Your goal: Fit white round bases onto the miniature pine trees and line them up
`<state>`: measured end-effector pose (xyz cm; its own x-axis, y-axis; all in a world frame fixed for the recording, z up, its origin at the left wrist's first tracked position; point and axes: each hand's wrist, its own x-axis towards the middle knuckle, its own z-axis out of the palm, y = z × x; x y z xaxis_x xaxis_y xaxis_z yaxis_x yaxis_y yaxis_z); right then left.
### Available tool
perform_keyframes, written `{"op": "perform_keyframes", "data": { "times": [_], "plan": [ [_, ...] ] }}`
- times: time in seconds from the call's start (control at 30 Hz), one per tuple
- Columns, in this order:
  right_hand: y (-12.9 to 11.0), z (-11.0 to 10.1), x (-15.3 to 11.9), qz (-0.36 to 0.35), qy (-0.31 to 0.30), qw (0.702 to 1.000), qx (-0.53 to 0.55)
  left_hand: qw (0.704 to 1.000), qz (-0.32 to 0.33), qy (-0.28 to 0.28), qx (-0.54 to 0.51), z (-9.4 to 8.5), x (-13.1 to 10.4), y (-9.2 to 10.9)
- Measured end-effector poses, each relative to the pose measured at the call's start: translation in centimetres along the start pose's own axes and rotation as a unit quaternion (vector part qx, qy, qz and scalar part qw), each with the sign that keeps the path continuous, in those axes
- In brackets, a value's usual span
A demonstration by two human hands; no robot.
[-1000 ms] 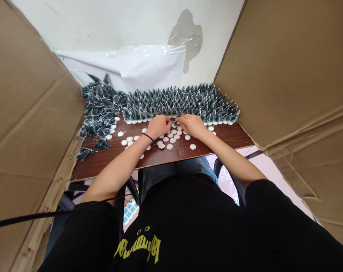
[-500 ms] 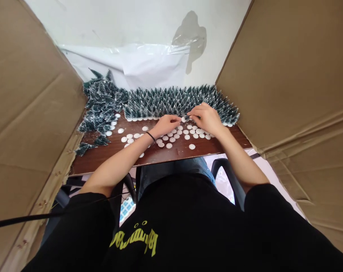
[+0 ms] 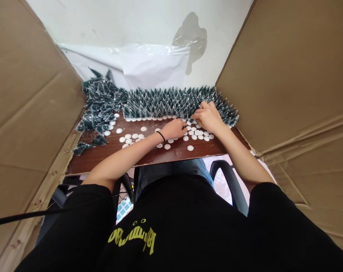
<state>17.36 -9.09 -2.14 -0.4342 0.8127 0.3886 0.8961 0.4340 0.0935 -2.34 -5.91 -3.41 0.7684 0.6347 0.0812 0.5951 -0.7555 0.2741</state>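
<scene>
My left hand (image 3: 174,129) is closed just above the table, among white round discs. A small dark bit shows at its fingertips, too small to make out. To its right, my right hand (image 3: 208,116) has its fingers pinched together at the front edge of a dense block of miniature snow-tipped pine trees (image 3: 154,100). What the right fingers hold is hidden against the dark trees. The trees stand upright in rows, and white round bases show along the front row. Loose white discs (image 3: 190,148) lie scattered on the brown table (image 3: 174,153) below both hands.
A heap of loose miniature trees (image 3: 99,100) lies at the table's left end, some on their sides. Brown sheets (image 3: 296,68) wall in both sides. Behind the trees, white paper (image 3: 154,68) covers the lower wall. A black cable (image 3: 26,218) crosses at lower left.
My left hand has moved right and slightly toward me, off the front of the tree row. The right hand has shifted a little right. The small dark tree between the fingertips no longer shows clearly.
</scene>
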Motion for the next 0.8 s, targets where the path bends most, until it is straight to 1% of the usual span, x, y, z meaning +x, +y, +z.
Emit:
{"op": "perform_keyframes", "data": {
  "times": [0.07,0.13,0.27,0.37,0.53,0.8],
  "plan": [
    [-0.1,0.3,0.1,-0.004,-0.009,1.000,-0.019,0.999,0.020,0.001,0.038,0.4,-0.1,0.0],
    [-0.1,0.6,0.1,-0.009,-0.008,1.000,-0.029,0.998,0.033,0.011,0.054,0.8,-0.3,-0.1],
    [0.2,1.2,0.1,-0.004,-0.001,0.999,-0.044,0.997,0.047,0.042,0.041,1.5,-0.7,-0.5],
    [0.4,1.5,0.1,-0.010,0.004,0.999,-0.047,0.997,0.045,0.049,0.029,1.9,-0.8,-0.8],
    [0.1,1.5,0.0,-0.009,0.013,0.998,-0.055,0.998,0.044,0.048,0.024,2.0,-0.9,-0.9],
    [-0.6,1.0,-0.8,0.008,0.032,0.997,-0.068,0.994,0.049,0.064,0.071,2.0,-1.1,-0.7]
  ]
}}
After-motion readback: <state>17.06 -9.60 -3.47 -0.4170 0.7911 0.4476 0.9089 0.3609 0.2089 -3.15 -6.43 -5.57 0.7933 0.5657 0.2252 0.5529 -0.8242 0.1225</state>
